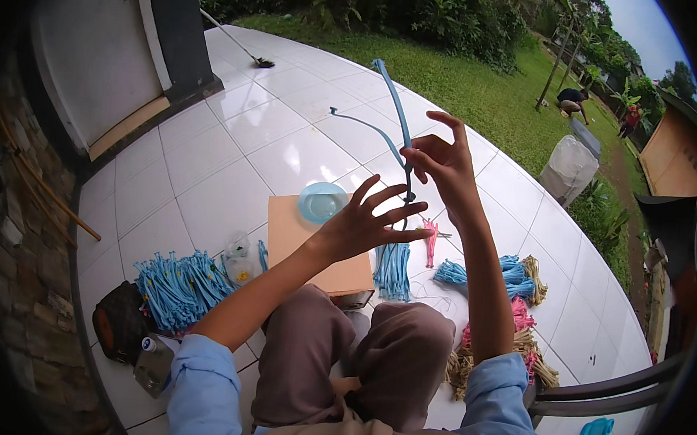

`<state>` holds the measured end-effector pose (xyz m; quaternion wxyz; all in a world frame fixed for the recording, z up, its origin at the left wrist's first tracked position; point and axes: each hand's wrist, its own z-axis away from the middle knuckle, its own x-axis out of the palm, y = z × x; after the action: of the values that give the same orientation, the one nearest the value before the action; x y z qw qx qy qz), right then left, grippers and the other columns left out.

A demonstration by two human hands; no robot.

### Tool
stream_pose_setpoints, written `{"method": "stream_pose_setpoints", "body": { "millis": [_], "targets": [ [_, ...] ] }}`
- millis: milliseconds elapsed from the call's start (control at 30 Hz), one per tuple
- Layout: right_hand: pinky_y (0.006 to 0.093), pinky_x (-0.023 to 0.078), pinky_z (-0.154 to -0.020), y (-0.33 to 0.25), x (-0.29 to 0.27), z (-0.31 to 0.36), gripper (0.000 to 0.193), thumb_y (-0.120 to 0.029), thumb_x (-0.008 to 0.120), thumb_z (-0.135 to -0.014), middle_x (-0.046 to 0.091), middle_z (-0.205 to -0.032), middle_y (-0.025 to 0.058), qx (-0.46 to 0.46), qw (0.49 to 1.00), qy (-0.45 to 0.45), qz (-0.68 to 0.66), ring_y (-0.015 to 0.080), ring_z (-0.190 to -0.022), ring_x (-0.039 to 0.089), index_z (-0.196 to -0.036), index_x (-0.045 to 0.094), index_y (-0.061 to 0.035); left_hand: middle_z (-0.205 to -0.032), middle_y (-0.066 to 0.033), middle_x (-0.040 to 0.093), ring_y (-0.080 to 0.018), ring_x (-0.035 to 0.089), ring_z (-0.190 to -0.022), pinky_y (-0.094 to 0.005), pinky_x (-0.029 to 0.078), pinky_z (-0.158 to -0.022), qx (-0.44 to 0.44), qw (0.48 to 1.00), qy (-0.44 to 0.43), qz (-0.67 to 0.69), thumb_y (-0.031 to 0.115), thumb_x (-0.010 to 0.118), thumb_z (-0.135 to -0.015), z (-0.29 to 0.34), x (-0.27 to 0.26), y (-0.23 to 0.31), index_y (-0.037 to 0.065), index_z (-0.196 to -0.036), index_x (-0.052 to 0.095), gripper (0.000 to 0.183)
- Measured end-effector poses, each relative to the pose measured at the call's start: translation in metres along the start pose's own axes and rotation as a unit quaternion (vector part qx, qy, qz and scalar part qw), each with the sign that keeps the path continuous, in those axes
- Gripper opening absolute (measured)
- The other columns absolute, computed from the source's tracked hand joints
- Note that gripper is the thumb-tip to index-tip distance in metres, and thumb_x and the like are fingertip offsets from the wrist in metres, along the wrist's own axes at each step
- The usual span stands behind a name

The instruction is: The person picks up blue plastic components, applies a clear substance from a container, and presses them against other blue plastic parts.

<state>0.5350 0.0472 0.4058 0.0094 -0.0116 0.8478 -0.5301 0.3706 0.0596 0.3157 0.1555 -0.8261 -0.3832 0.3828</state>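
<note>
My right hand (446,160) is raised, with thumb and forefinger pinched on a light blue cord (399,110). Above the pinch the cord stands up, and a thinner strand branches off to the left with a small knob at its end. Lower down, the cord darkens and runs behind the fingers of my left hand (364,226), which are spread wide. Whether those fingers touch it I cannot tell. Beneath my left hand is a cardboard box (284,242) carrying a translucent blue bowl (305,206).
Blue cord bundles (181,287) lie left beside a dark bag (118,324) and clear bottle (154,365). More blue cords (393,271), a pink bundle (431,241) and tan bundles (533,278) lie on the right. Two people are far off on the grass. A chair arm (607,398) juts in.
</note>
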Motion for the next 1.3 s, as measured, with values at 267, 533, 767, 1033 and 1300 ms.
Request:
{"method": "stream_pose_setpoints", "body": {
  "millis": [267,533,767,1033,1300],
  "targets": [
    [0.0336,0.047,-0.086,0.035,-0.052,0.029,0.047,-0.006,0.053,-0.087,0.055,-0.116,0.0211,-0.011,0.998,0.069,-0.002,0.0234,-0.099,0.058,-0.128,0.03,-0.0029,-0.092,-0.0019,0.048,-0.0192,0.044,-0.11,-0.0466,0.027,-0.103,-0.064,0.984,0.07,0.15,0.018,0.062,-0.08,-0.046,0.001,-0.02,0.014,-0.087,0.048,0.016],
    [0.0399,0.033,-0.103,0.019,-0.02,0.076,0.066,-0.014,0.059,-0.086,0.04,-0.134,0.0204,-0.087,0.983,0.071,-0.144,0.029,-0.126,0.038,-0.138,0.021,-0.0014,-0.083,-0.0093,0.048,-0.0267,0.058,-0.076,-0.0367,0.05,-0.057,-0.279,0.925,0.003,0.259,0.017,0.058,-0.084,-0.069,-0.008,0.018,0.005,-0.089,0.045,0.018],
    [0.0427,0.028,-0.106,0.019,-0.008,0.077,0.053,-0.023,0.037,-0.095,0.041,-0.131,0.0237,-0.107,0.96,0.101,-0.236,0.0338,-0.125,0.038,-0.139,0.017,0.0008,-0.086,-0.013,0.05,-0.0313,0.056,-0.076,-0.0413,0.047,-0.059,-0.368,0.869,0.037,0.328,0.016,0.052,-0.087,-0.032,-0.022,0.044,0.004,-0.094,0.044,0.016],
    [0.0419,0.026,-0.108,0.033,0.011,0.074,0.053,-0.024,0.033,-0.096,0.041,-0.132,0.0224,-0.072,0.957,0.067,-0.274,0.0319,-0.126,0.037,-0.139,0.016,0.0021,-0.082,-0.016,0.053,-0.034,0.058,-0.071,-0.0384,0.043,-0.057,-0.468,0.726,0.024,0.503,0.012,0.056,-0.087,-0.003,-0.017,0.056,0.001,-0.091,0.042,0.018],
    [0.0329,0.04,-0.094,0.084,0.059,0.094,0.046,-0.034,0.033,-0.098,0.054,-0.117,0.0166,0.09,0.978,0.108,-0.157,0.0217,-0.109,0.052,-0.127,0.042,0.0003,-0.085,-0.0145,0.052,-0.0276,0.054,-0.07,-0.0342,0.043,-0.062,-0.541,0.648,0.107,0.526,0.019,0.048,-0.09,-0.01,-0.003,0.072,-0.001,-0.093,0.06,0.023]
  ]
}}
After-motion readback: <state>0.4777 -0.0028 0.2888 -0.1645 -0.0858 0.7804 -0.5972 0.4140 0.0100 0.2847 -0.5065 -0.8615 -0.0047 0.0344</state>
